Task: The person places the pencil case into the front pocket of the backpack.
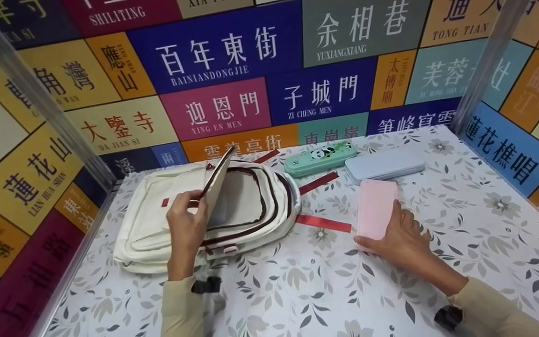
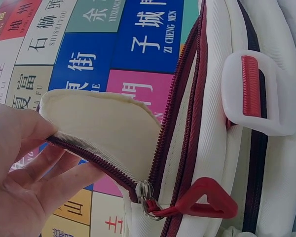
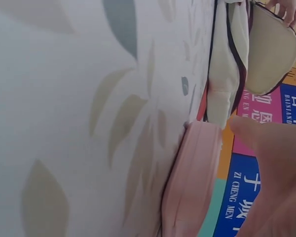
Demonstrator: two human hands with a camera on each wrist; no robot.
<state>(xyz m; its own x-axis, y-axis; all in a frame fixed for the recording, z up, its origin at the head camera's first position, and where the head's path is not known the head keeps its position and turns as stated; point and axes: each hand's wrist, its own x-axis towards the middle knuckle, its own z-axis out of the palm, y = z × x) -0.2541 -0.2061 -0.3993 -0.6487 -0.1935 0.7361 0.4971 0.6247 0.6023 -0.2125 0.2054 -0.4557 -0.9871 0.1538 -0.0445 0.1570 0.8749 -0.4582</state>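
Observation:
A cream backpack (image 1: 148,234) with dark red zipper trim lies on the table, its front compartment unzipped. My left hand (image 1: 187,217) pinches the edge of the raised front flap (image 2: 98,118) between thumb and fingers, holding it up from the opening. In the left wrist view a red zipper pull (image 2: 207,200) hangs at the flap's corner. To the right, a pink pencil case (image 1: 376,208) lies flat on the table. My right hand (image 1: 403,236) grips its near end, thumb along the left edge and fingers at the right edge.
Behind the pink case lie a mint green panda pencil case (image 1: 321,158) and a pale blue pencil case (image 1: 385,164). Red strips, including a bright one (image 1: 324,223), stick out beside the backpack. Colourful sign-covered walls (image 1: 218,107) border the leaf-patterned table (image 1: 269,290).

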